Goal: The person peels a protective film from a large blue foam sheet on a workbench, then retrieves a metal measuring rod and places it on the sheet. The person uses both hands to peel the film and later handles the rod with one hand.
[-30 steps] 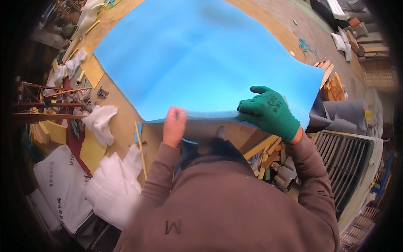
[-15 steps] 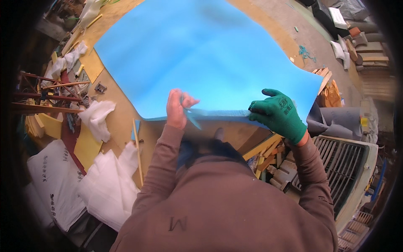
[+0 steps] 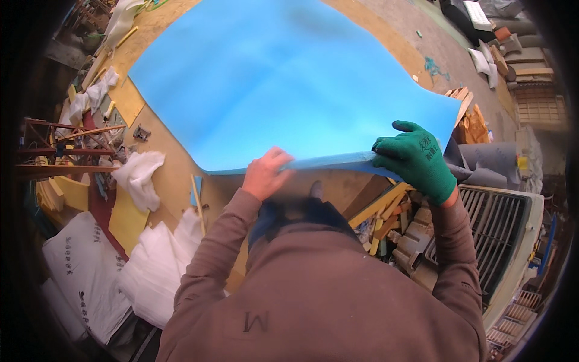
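A large light-blue foam sheet point(image 3: 259, 90) spreads out in front of me, its thick near edge facing my body. My left hand point(image 3: 267, 173), bare, is at that near edge left of the middle; motion smears its fingers, and whether they grip anything cannot be made out. My right hand point(image 3: 416, 158) wears a green glove with dark fingertips. Its fingers are bent closed on the sheet's near edge further right, while one digit sticks out above the surface.
White wrapping point(image 3: 160, 271) and yellow foam pieces point(image 3: 128, 220) lie to the left, beyond a thin wooden stick point(image 3: 199, 205). Wood scraps point(image 3: 386, 220) and a slatted grille in a pale frame point(image 3: 491, 229) stand on the right. Blue shreds point(image 3: 435, 69) lie on the floor.
My left hand has come down and slightly right to the sheet's edge; the thin blue strip at its fingers is no longer visible. My right hand has shifted a little right along the edge.
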A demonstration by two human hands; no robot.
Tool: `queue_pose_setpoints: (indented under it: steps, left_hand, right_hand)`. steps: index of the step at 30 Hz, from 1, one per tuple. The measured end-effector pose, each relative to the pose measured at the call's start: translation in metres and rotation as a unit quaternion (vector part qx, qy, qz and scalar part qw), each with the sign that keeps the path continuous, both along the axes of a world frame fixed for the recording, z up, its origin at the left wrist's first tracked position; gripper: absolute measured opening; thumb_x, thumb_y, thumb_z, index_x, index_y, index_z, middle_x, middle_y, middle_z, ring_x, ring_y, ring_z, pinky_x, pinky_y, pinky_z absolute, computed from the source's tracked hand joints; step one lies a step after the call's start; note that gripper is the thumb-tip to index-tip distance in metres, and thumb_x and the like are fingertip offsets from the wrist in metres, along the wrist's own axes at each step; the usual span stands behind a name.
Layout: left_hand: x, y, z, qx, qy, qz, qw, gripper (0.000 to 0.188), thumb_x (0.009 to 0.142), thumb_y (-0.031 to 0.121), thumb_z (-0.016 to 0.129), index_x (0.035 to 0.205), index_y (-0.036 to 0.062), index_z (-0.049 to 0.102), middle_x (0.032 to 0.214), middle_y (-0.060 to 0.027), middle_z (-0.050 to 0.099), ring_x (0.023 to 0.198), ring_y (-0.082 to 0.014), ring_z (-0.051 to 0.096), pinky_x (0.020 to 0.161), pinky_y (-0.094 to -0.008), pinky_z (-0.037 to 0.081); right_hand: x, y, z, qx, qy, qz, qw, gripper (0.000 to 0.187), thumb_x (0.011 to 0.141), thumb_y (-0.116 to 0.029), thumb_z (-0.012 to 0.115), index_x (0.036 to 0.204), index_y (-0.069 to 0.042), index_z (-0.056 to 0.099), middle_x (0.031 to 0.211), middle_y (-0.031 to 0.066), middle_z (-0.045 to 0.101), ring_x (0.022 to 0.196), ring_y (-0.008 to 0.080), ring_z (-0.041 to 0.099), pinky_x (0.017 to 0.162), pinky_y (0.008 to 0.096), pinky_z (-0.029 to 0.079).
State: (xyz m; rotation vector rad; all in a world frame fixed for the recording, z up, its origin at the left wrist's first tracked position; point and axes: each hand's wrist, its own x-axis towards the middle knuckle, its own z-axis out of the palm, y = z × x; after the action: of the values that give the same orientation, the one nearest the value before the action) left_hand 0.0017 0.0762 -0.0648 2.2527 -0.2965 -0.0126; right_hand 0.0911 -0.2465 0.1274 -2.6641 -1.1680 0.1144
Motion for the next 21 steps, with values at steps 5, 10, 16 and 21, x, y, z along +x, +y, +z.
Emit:
queue_pose_setpoints:
  steps: [5,10,16,21]
  left_hand:
    - [0.018,-0.019,0.007,0.007,-0.035,-0.045,0.998,0.023,0.088,0.017,0.081,0.108,0.0107,0.073,0.104,-0.0071,0.07,0.077,-0.0323,0.068,0.067,-0.0431,0.055]
    - [0.031,-0.038,0.044,-0.056,-0.115,-0.088,0.988,0.022,0.089,0.023,0.08,0.106,0.0116,0.071,0.1,-0.0069,0.069,0.077,-0.0349,0.068,0.065,-0.0451,0.055]
    - [0.042,-0.019,0.049,-0.011,-0.146,-0.099,0.984,0.022,0.09,0.027,0.084,0.1,0.0108,0.074,0.092,-0.0061,0.067,0.069,-0.0307,0.065,0.062,-0.0415,0.052]
    - [0.049,0.088,-0.003,-0.003,-0.088,-0.06,0.994,0.023,0.096,0.027,0.081,0.091,0.0054,0.075,0.084,-0.0087,0.065,0.07,-0.0276,0.062,0.065,-0.0398,0.05]
  right_hand:
    - [-0.027,0.035,0.027,-0.061,-0.106,-0.002,0.992,0.064,0.08,-0.036,0.087,0.133,-0.007,0.066,0.131,0.0179,0.07,0.123,0.0337,0.066,0.122,0.0562,0.038]
    - [-0.038,0.091,-0.049,-0.113,-0.049,0.015,0.992,0.056,0.082,-0.03,0.083,0.128,-0.004,0.061,0.125,0.0174,0.069,0.111,0.0342,0.068,0.099,0.0506,0.052]
    - [-0.032,0.054,-0.079,-0.048,-0.054,-0.059,0.996,0.013,0.09,-0.017,0.071,0.102,-0.014,0.068,0.079,0.0083,0.07,0.072,0.0326,0.071,0.064,0.0479,0.054]
    - [-0.026,0.028,-0.054,-0.049,-0.12,-0.099,0.987,0.015,0.09,-0.017,0.073,0.104,-0.017,0.069,0.076,0.0112,0.069,0.071,0.0347,0.071,0.064,0.046,0.055]
